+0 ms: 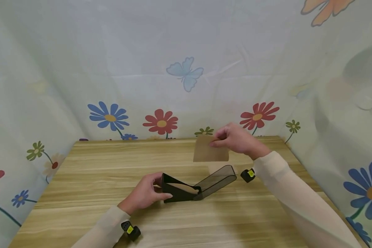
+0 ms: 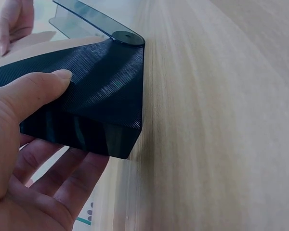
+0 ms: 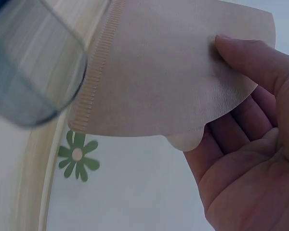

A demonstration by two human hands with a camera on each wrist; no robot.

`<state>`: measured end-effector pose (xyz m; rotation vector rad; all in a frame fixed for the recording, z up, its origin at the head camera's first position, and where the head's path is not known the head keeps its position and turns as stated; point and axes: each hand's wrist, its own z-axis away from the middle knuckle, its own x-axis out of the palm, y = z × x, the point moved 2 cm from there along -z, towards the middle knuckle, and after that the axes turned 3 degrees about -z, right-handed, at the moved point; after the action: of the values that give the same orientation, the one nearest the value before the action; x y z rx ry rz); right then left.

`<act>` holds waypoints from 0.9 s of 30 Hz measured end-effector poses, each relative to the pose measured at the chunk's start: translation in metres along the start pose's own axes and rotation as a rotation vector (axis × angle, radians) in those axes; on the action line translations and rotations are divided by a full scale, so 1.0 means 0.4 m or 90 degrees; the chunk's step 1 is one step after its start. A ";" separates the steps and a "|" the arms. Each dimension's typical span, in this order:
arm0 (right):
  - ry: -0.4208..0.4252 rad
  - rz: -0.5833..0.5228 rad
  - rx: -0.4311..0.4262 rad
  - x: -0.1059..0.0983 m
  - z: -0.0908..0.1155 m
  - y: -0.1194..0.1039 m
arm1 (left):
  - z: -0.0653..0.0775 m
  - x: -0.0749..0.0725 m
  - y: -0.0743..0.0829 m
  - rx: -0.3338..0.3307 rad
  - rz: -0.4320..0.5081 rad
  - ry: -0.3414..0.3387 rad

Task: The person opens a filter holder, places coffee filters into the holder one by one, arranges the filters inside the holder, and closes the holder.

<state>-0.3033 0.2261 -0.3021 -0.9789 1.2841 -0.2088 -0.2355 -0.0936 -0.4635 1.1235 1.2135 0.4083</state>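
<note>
A brown paper coffee filter (image 3: 154, 72) with a crimped edge and a small tab is pinched between the thumb and fingers of my right hand (image 1: 237, 139), above the table. Below and to its left, a black filter holder (image 1: 176, 197) stands on the wood with its clear smoky lid (image 1: 218, 181) swung up to the right. My left hand (image 1: 145, 193) grips the holder's left end, thumb on its ribbed side (image 2: 101, 82) and fingers around the other side. More brown filter paper (image 1: 181, 187) shows inside the holder; how many sheets is hidden.
The light wood table (image 1: 111, 165) ends at a back edge against a hanging cloth (image 1: 136, 82) printed with flowers and butterflies. Each wrist carries a small black camera, the right camera (image 1: 248, 175) close to the raised lid.
</note>
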 end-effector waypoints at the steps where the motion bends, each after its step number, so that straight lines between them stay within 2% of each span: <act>1: 0.000 0.003 -0.006 0.003 0.000 -0.007 | 0.000 0.000 0.001 0.000 0.001 0.000; 7: -0.013 0.009 -0.032 0.032 -0.002 -0.040 | 0.000 0.000 0.003 -0.005 0.001 -0.002; 16: -0.029 -0.014 -0.041 0.079 -0.002 -0.080 | -0.001 -0.002 0.004 -0.005 -0.006 0.001; 27: -0.040 -0.063 -0.041 0.128 -0.004 -0.077 | -0.002 -0.001 -0.006 0.020 -0.013 0.003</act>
<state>-0.2764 0.1747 -0.3162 -1.0973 1.1926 -0.2126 -0.2369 -0.0945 -0.4654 1.1368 1.2385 0.3770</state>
